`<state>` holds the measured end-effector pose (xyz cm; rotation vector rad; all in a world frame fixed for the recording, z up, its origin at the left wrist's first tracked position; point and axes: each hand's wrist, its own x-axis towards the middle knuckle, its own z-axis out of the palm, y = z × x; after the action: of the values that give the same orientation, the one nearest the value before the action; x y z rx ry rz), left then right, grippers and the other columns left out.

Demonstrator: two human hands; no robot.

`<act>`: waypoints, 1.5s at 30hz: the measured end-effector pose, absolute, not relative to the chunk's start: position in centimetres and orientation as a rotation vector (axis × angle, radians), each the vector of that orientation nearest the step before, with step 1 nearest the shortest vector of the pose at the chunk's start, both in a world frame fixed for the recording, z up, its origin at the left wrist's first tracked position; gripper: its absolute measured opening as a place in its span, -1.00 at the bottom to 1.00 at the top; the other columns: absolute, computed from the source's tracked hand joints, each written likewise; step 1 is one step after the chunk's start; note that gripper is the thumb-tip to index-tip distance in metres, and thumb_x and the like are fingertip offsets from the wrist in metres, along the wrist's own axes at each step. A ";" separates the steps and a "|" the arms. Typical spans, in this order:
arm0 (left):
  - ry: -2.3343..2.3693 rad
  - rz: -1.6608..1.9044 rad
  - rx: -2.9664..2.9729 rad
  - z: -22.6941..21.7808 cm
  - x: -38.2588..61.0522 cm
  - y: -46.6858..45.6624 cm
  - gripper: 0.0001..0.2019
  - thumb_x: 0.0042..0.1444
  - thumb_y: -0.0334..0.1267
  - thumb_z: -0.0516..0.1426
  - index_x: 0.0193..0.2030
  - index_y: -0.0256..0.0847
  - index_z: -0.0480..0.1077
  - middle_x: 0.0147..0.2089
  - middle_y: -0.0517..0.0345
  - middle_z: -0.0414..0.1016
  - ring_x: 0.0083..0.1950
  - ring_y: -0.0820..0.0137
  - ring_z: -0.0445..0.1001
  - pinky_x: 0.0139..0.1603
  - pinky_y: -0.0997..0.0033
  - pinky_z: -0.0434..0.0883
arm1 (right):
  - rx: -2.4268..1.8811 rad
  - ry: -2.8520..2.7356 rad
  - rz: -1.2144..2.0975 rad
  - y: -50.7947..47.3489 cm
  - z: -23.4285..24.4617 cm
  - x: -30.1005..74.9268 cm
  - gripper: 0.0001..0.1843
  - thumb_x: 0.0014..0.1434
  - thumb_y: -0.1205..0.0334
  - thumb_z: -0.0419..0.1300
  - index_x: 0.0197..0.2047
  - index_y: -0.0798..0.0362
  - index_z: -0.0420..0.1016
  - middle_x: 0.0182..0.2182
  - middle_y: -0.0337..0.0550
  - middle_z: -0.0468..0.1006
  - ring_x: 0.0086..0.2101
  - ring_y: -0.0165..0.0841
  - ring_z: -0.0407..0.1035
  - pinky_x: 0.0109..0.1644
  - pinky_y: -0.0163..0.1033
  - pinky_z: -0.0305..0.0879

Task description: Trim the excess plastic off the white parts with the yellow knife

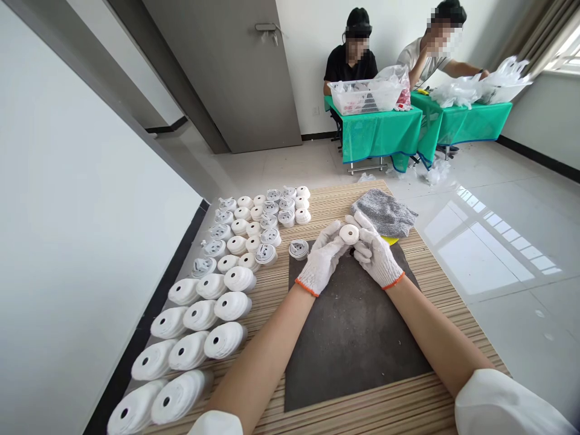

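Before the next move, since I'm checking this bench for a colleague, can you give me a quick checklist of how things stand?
1. Gloves on left hand and right hand: ok.
2. White disc held between both hands: ok.
3. Disc's underside: cannot tell, hidden by the hands.
4. Round part at the corner of the dark mat, apart from the hands: ok.
5. White domed housings in rows left of the mat: ok.
6. Yellow item under the grey cloth: cannot tell what it is.

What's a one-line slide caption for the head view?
Gloved left hand and right hand hold a white disc above a dark mat, beside rows of white round parts.
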<state>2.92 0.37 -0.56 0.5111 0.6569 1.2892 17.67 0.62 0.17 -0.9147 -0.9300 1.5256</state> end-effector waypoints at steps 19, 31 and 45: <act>0.709 1.274 0.502 0.6 3.1 0.0 -0.61 -0.04 -0.38 0.42 -0.04 -0.17 0.56 -0.07 0.14 0.65 -0.04 0.40 0.59 0.15 0.30 0.43 | -0.944 -0.937 1.491 1.3 -0.6 16.9 -0.59 0.41 0.02 0.19 0.19 0.08 0.43 -0.06 -0.08 0.55 -0.26 -0.39 0.47 -0.23 -0.23 0.50; 0.661 1.313 0.524 0.1 3.2 0.5 -0.73 0.02 -0.21 0.39 -0.14 -0.19 0.56 -0.07 0.07 0.61 -0.06 0.36 0.54 0.02 0.31 0.46 | -0.978 -1.045 1.498 0.7 -0.4 16.5 -0.61 0.38 0.07 0.24 0.18 0.09 0.45 0.07 -0.02 0.52 -0.05 -0.25 0.50 0.00 -0.05 0.53; 0.637 1.309 0.532 -0.3 3.1 0.6 -0.57 0.07 -0.23 0.24 0.11 -0.16 0.46 -0.17 0.07 0.59 -0.09 0.26 0.56 -0.15 0.29 0.48 | -0.997 -1.193 1.456 -0.2 -0.6 16.0 -0.58 0.38 0.07 0.24 0.20 0.10 0.45 0.11 -0.01 0.51 0.00 -0.20 0.48 0.07 0.02 0.50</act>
<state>3.09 0.62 -0.33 0.5315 0.6366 1.3092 16.03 -0.24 -0.63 -0.9971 -1.1932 1.4555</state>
